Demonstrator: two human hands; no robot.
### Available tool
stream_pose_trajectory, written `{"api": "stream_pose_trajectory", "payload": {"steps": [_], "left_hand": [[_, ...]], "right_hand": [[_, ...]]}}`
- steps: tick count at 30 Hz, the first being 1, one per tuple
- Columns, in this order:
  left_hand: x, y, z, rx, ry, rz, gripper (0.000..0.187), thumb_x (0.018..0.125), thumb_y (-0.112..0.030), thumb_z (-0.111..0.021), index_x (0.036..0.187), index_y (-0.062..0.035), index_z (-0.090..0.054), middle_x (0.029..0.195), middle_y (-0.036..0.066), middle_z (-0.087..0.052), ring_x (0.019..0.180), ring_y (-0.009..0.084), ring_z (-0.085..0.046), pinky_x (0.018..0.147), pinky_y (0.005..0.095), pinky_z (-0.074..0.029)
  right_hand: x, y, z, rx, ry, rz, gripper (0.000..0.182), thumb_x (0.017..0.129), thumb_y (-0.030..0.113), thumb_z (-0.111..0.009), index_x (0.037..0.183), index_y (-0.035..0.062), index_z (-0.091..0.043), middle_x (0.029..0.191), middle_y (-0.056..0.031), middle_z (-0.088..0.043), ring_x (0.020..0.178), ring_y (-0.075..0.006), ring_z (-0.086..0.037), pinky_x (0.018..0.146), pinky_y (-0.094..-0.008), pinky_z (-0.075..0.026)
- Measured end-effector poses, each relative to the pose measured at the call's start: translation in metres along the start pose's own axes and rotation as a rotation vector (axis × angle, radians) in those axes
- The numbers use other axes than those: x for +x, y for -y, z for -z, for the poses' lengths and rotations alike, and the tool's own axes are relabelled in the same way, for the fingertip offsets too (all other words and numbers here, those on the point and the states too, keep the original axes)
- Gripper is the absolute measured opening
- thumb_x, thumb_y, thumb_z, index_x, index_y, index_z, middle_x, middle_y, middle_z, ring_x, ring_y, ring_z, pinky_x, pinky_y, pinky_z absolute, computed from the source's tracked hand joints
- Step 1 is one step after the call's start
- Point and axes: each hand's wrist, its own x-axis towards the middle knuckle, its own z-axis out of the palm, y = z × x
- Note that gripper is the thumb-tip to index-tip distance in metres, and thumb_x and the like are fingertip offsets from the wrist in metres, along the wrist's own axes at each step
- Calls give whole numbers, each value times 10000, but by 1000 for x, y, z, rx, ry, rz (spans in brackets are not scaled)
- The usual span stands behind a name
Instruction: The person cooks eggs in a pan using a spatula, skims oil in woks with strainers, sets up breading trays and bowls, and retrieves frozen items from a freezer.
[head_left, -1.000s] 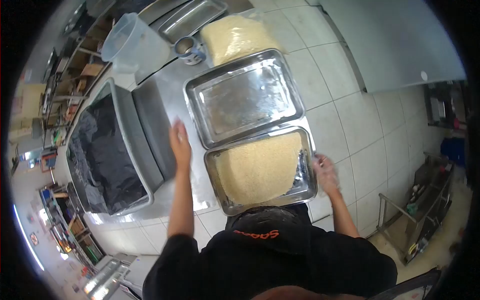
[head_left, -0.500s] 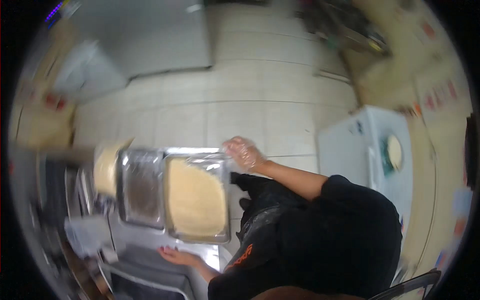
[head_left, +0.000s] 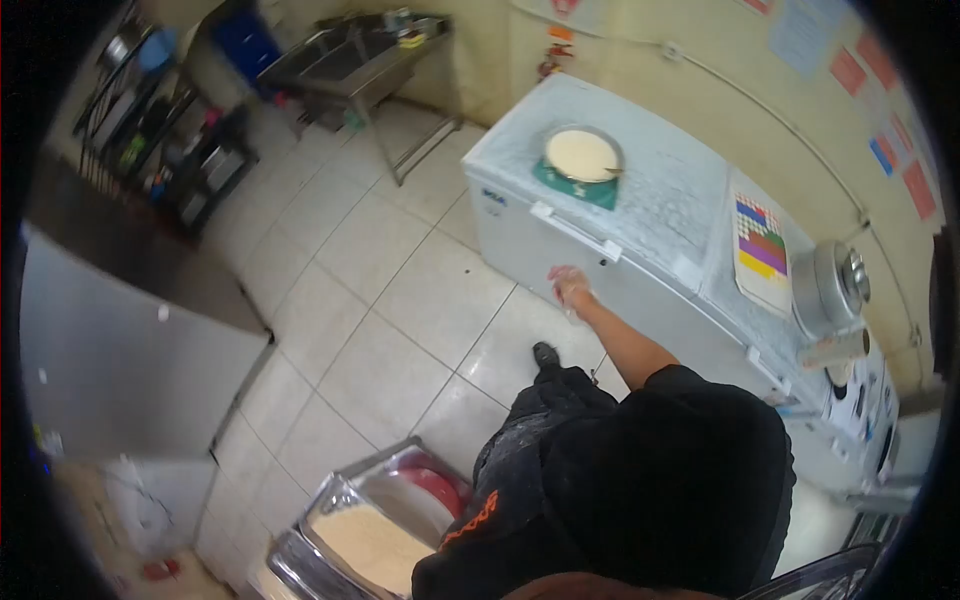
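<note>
My right hand (head_left: pixel 572 288), in a clear plastic glove, hangs over the floor beside the white chest freezer (head_left: pixel 535 240). Its fingers are loosely bent and apart, with nothing seen between them. My left hand is out of view. At the bottom, partly hidden by my black clothing, a metal tray (head_left: pixel 318 500) holds a pale yellow, flat mass (head_left: pixel 370 545). On the freezer lid, a round pan of pale cream-coloured contents (head_left: pixel 582 156) rests on a green base (head_left: pixel 605 193).
A colourful sheet (head_left: pixel 762 250) and metal pots (head_left: pixel 825 290) are on the freezer's right part. A steel sink table (head_left: pixel 375 82) stands at the back, shelves (head_left: pixel 125 120) at the upper left, a large grey steel cabinet (head_left: pixel 130 330) at left. A red round object (head_left: pixel 430 485) lies near the tray.
The view has swung right towards the freezer, and the trays now appear lower in view. My right hand is away from the tray's edge. My left hand has left the view.
</note>
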Motion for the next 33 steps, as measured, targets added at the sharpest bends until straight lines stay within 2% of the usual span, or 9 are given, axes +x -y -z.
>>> {"api": "stream_pose_trajectory", "payload": {"steps": [4,8,9,10,15,17,21,23,33], "left_hand": [[64,-34,23,473,47,21,404,955,-353,-457,1188,-36,-551,1081,161,-607,983,334,-573,805,405,-485],[150,-129,24,880,-134,-478,358,952,-311,-460,1159,-40,-570,1092,192,-617,1012,392,-569,846,441,-476],[156,-194,2,777,-205,-585,422,962,-364,-446,1120,-3,-596,1084,204,-635,1071,392,-564,906,435,-441],[160,-271,-27,591,-362,-324,486,964,-399,-456,1160,27,-581,1138,221,-620,1107,346,-567,945,395,-426],[251,-519,-109,242,-170,-651,541,986,-423,-417,1281,19,-520,1313,149,-532,1255,226,-457,1057,320,-319],[296,-579,-132,164,-106,-760,559,992,-443,-385,1309,4,-495,1329,143,-514,1256,238,-448,1053,328,-321],[372,-666,-176,-245,-67,-529,777,905,-679,-324,1446,-122,-313,1457,137,-359,1358,307,-289,1072,543,-214],[405,-689,-193,-226,-14,-465,806,898,-694,-307,1437,-96,-322,1444,144,-376,1346,308,-314,1078,519,-230],[463,-747,-237,-188,534,-164,941,880,-732,-184,1387,44,-349,1386,186,-440,1282,280,-427,1078,399,-316]], "right_hand": [[63,20,104,627,-180,-166,159,891,198,-523,977,73,-570,705,-61,-585,536,-171,-558,460,-302,-443],[152,23,183,740,-288,-138,193,878,216,-550,997,66,-572,729,-56,-583,587,-169,-579,502,-300,-461],[175,22,197,726,-272,-116,230,895,276,-546,1007,77,-577,743,-36,-579,613,-154,-567,537,-298,-456],[192,17,206,715,-257,-104,272,912,336,-542,1017,89,-581,756,-15,-575,639,-139,-555,573,-295,-451],[253,29,224,710,-186,-242,401,941,493,-485,1038,114,-575,786,39,-545,711,-87,-502,641,-283,-417],[261,37,224,684,-90,-285,507,949,526,-440,1181,86,-540,999,-9,-604,917,-130,-552,776,-319,-449],[269,47,212,855,-21,-246,611,962,543,-381,1338,66,-443,1295,-73,-528,1166,-194,-499,956,-350,-411],[276,35,211,829,-7,-187,665,970,552,-322,1415,60,-355,1452,-95,-381,1307,-231,-389,1067,-359,-330],[264,64,200,1095,-21,-133,676,971,568,-257,1370,39,-389,1333,-119,-501,1207,-250,-495,1036,-397,-384]]}}
